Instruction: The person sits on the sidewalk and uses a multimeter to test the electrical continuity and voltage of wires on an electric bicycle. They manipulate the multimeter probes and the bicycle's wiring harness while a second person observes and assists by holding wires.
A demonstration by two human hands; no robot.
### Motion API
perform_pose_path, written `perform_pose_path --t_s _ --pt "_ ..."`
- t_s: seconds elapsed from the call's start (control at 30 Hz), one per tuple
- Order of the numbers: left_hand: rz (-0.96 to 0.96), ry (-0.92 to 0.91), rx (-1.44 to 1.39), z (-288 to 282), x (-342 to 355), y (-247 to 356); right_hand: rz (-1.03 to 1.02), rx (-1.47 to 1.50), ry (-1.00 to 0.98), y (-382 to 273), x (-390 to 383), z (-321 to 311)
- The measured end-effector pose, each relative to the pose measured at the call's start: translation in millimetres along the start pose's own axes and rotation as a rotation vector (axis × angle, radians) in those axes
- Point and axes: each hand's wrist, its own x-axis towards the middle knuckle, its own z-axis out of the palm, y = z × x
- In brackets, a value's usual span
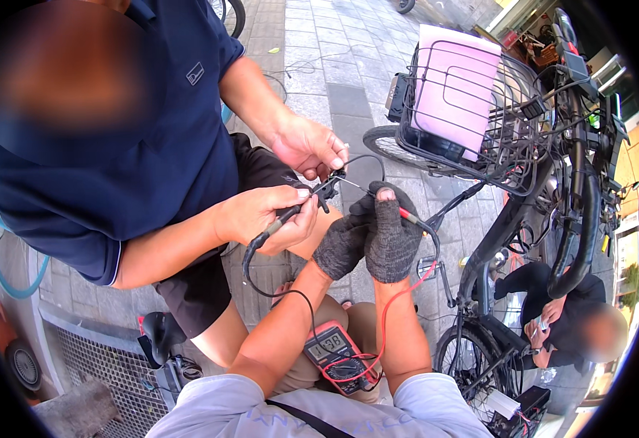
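Both my hands wear dark grey knit gloves and meet in the middle. My right hand (394,237) is closed round a red test probe (407,214), whose thin tip points at a small black connector (326,190). Pressed against it, my left hand (343,246) has curled fingers, and what they hold is hidden. A person facing me pinches the connector in one hand (308,148) and a black test probe (279,221) in the other. On my lap lies a red multimeter (341,358) with its display lit, joined to the probes by red and black leads.
An electric bike (494,270) stands at the right, a pink sheet (456,84) in its wire basket. Beyond it another person (553,321) crouches. A metal grate (108,365) and a bike saddle (163,334) are at lower left. Grey paving (319,44) stretches behind.
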Motion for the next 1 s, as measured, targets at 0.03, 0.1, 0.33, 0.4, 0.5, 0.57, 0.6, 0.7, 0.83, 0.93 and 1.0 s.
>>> perform_pose_path --t_s 0.03,0.1,0.33,0.4,0.5,0.57,0.6,0.7,0.83,0.93,1.0 --pt "-0.034 0.009 -0.049 1.5 0.4 1.6 -0.002 -0.001 -0.007 1.4 1.4 -2.2" --pt "0.05 -0.033 0.271 -2.0 0.1 7.1 -0.004 0.006 -0.015 1.6 1.8 -3.5" --pt "0.082 -0.053 0.279 -2.1 0.6 8.2 0.007 0.051 -0.05 0.6 1.6 -6.7" --pt "-0.047 -0.013 0.004 0.7 0.4 4.0 0.011 0.059 -0.065 0.8 1.7 -8.2" --pt "0.045 -0.03 0.262 -3.4 1.2 -4.9 0.022 0.061 -0.077 -0.8 2.1 -9.2" --pt "0.001 0.009 0.098 -0.9 0.9 -9.8 0.031 0.059 -0.088 -1.7 3.3 -10.3" --pt "-0.02 0.023 0.04 0.0 1.1 -11.4 0.034 0.061 -0.087 -1.5 3.7 -10.6" --pt "-0.053 0.038 -0.032 0.1 1.5 -14.7 0.037 0.064 -0.094 -0.4 4.6 -11.9" --pt "-0.003 -0.012 0.062 -2.5 1.9 -9.5 0.038 0.065 -0.105 -0.1 5.0 -13.2" --pt "-0.072 0.01 -0.199 1.8 1.8 -6.0 0.046 0.056 -0.101 -2.9 3.9 -12.5" --pt "-0.137 -0.003 -0.422 1.5 0.3 -8.0 0.014 -0.004 -0.107 0.3 5.3 -15.7"
